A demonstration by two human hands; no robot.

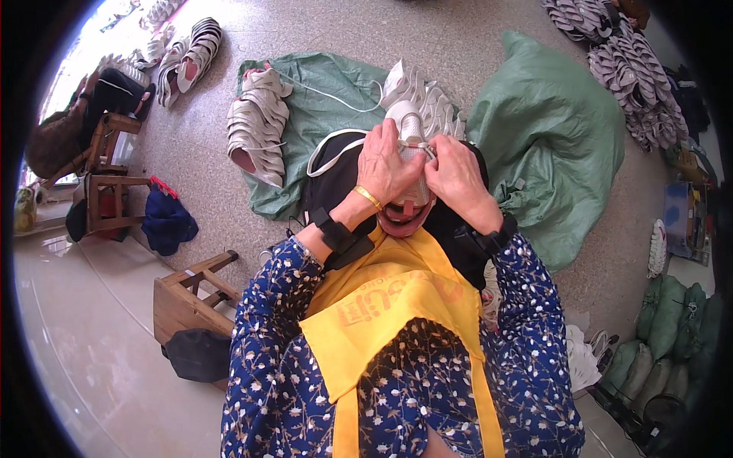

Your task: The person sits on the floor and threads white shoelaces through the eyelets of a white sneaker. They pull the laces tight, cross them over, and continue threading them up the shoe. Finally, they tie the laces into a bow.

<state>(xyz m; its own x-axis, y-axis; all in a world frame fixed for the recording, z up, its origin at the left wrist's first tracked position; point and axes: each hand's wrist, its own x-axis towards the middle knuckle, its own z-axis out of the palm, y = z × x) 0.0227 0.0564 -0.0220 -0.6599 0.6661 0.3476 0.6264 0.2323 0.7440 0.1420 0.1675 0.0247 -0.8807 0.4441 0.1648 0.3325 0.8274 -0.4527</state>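
A white shoe point(413, 124) with a reddish lining lies over my lap, its opening toward me and its toe pointing away. Across its lacing area, my left hand point(385, 164) is closed, with the thumb over the shoe's tongue. From under those fingers a white shoelace point(334, 138) loops out to the left. My right hand point(458, 182) pinches the right eyelet edge of the shoe with thumb and fingers. Both hands touch the shoe near the same eyelets. The lace ends between my fingers are too small to make out.
A green woven sheet point(321, 84) bears stacked white shoe uppers point(259, 126) on the left, and more point(427, 99) lie beyond my hands. A full green sack point(553, 145) stands right. Wooden stools point(187, 294) are at left; shoe piles point(634, 84) lie far right.
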